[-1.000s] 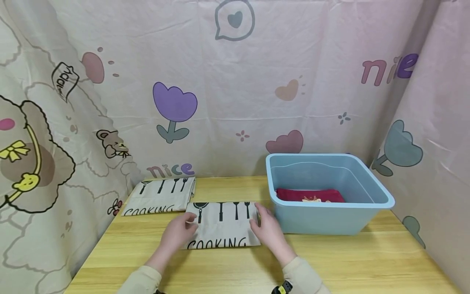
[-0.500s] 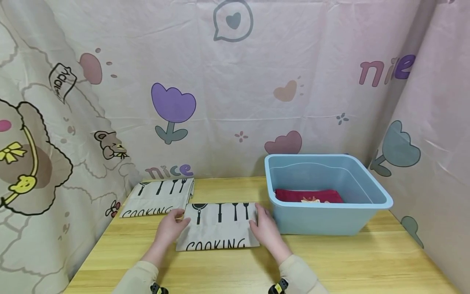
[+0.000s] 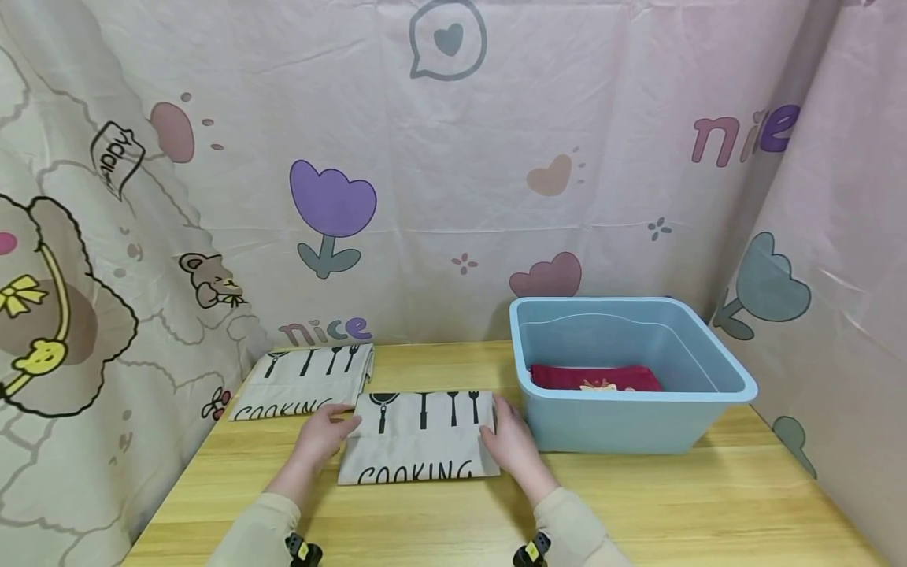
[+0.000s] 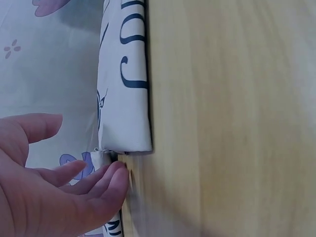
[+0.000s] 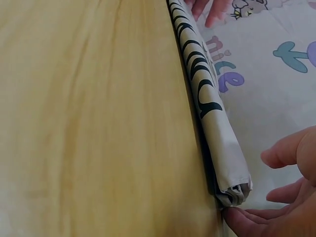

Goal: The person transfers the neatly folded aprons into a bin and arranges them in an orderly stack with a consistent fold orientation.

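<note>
A folded white cloth [image 3: 418,445], printed in black with cooking utensils and the word COOKING, lies flat on the table before me. My left hand [image 3: 320,441] is at its left side, fingers loosely extended; in the left wrist view the fingertips are right by the folded end, thumb apart. At the right end is my right hand [image 3: 513,441]; the right wrist view shows the fingertips touching or nearly touching the layered edge [image 5: 234,190], with the thumb spread away. A second folded cloth [image 3: 305,382] with the same print lies behind to the left.
A light blue plastic bin [image 3: 609,425] stands at the right, close beyond my right hand, with a folded dark red cloth [image 3: 595,377] inside. The wooden table [image 3: 425,528] ends at a printed curtain [image 3: 439,197] at the back and sides.
My left hand has drawn back to the left from the front cloth's left edge, uncovering it. My right hand stays at the right end. The cloths and bin rest where they were.
</note>
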A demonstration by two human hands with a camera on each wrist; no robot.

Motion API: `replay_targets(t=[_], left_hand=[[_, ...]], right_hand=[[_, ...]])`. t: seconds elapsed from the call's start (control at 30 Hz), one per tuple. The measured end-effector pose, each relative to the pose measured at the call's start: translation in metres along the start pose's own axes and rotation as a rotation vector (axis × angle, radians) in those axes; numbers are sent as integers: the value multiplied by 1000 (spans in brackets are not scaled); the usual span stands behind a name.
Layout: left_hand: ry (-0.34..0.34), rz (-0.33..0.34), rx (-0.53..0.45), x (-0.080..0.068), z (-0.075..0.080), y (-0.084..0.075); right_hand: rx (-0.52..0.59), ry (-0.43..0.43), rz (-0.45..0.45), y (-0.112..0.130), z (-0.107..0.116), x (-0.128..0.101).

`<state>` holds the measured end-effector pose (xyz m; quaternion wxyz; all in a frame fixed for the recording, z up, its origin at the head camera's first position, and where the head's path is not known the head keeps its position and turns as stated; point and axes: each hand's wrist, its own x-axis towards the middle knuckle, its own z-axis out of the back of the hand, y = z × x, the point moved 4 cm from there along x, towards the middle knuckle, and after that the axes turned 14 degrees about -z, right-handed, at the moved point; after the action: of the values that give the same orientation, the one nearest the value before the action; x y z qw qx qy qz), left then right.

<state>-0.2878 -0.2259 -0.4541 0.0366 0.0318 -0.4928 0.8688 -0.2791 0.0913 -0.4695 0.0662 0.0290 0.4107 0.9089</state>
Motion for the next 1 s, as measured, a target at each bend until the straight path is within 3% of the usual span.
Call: replay_targets(t=[0.17,0.3,1.0], left_hand=[[2,84,-141,3,-1,3],[5,125,-191,5,-1,4],[-18,177,-313,8,3,10]], right_hand=[[12,-5,-11,-1,-2,2],[46,4,-31,-1,-2,3],[151,45,-68,-6,-1,8]])
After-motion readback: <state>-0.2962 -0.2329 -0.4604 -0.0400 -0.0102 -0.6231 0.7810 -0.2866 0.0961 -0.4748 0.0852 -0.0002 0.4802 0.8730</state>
